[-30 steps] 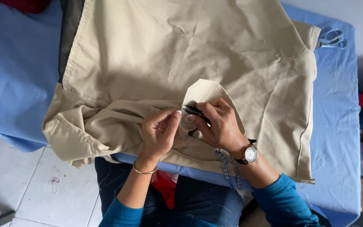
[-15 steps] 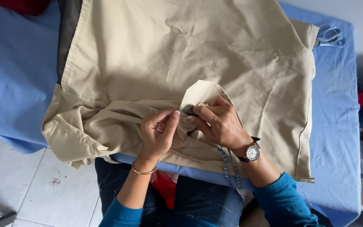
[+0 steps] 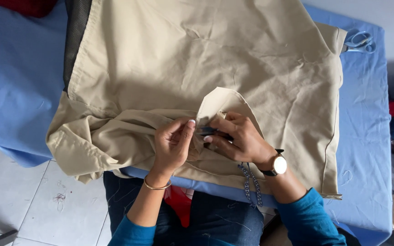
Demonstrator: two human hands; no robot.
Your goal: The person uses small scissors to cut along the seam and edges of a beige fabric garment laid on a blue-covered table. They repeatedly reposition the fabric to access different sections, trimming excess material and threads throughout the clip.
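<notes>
Garment: beige, spread flat over table, bunched and creased at 8 o'clock; seam edge runs along 9 o'clock side.
Flap: pointed beige piece, folded up, just at 12 o'clock of both hands, centre of view.
Left hand: on bunched cloth below flap; fingers curled narrow, thumb and forefinger pinching fabric; pale nail polish.
Right hand: touching garment just at 3 o'clock of left hand; fingers closed narrow around tool.
Tool: small, dark, slim; tip toward left fingertips, mostly hidden by fingers; kind: cannot tell.
Bangle: thin, gold, left wrist.
Watch: pale round face, dark strap, right wrist.
Cord: blue-white braid, hanging from right wrist toward 6 o'clock.
Sleeves: blue, both forearms, 6 o'clock.
Table: blue cover, showing at 9 and 3 o'clock of garment.
Scissors: pale blue handles, at 2 o'clock, just beside garment corner.
Mesh: black strip, 11 o'clock, along garment edge.
Floor: grey tiles, 7 o'clock, loose threads.
</notes>
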